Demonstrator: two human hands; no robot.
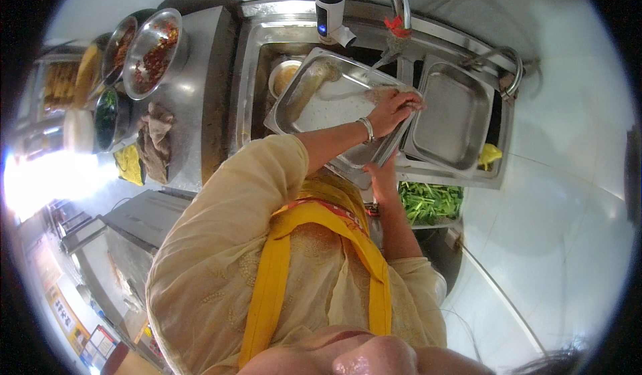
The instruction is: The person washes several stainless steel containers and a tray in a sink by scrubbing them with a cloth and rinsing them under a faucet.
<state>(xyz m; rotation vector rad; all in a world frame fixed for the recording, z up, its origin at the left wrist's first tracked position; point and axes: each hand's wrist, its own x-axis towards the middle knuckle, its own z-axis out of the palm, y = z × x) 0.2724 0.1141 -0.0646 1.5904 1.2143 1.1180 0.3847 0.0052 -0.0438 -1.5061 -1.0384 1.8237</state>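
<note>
A large rectangular steel tray [338,107] lies tilted over the sink basin, with wet streaks on its inside. My left hand [393,111], with a silver bangle at the wrist, is closed over a tan, rough-looking scrubbing cloth [382,94] at the tray's right end. The cloth is partly hidden under my fingers. Lower down, my right hand [382,174] grips the tray's near right edge, fingers partly out of sight behind it. A thin stream of water runs from the curved faucet [397,4], which has a red tie round its spout, toward the tray's far side.
A second steel tray [449,111] rests right of the sink. Beneath the tray's left end sits a bowl [284,77]. Chopped greens [429,203] fill a container at the near right. On the left counter are a bowl of chopped red chillies [154,54] and a brown rag [155,141].
</note>
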